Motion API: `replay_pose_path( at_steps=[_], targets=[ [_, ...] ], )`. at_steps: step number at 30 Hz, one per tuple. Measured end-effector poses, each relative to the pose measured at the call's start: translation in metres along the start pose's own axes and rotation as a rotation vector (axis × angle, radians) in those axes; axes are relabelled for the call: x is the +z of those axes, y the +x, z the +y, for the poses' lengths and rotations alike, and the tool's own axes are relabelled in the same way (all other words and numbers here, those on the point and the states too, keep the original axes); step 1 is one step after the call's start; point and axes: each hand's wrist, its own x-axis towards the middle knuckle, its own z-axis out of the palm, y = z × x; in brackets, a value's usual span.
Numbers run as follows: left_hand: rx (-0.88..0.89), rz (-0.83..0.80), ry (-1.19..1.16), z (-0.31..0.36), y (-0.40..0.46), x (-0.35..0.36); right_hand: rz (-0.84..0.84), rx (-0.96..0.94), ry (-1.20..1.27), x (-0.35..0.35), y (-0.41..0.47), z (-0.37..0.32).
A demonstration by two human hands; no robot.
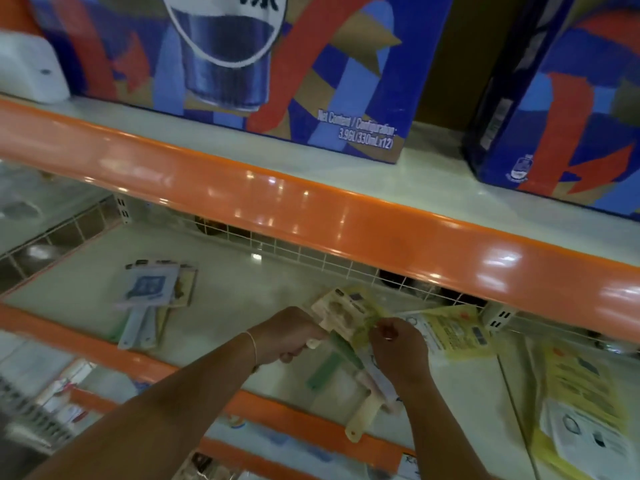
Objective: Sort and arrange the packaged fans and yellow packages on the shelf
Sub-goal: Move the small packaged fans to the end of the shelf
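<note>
Both forearms reach in over the orange shelf edge [294, 424]. Left hand [291, 336] has its grip closed around the handle of a packaged fan [341, 315], whose head sticks up just past the knuckles. Right hand [398, 348] pinches what looks like the same fan's wrapper, though blur hides the fingertips. Yellow packages [457, 332] lie just beside it; another fan pile [152, 296] rests well left.

Shop: orange-edged shelving [311, 209], boxed drink multipacks [221, 64], pkgd goods.
</note>
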Motion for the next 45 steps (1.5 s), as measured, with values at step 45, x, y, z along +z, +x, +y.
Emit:
replay_pose_path(
  at_steps=[45],
  targets=[
    [0.149,0.762,0.964,-0.102,-0.076,-0.218,-0.202,-0.131,0.068,0.176,-0.049,-0.143]
  ],
)
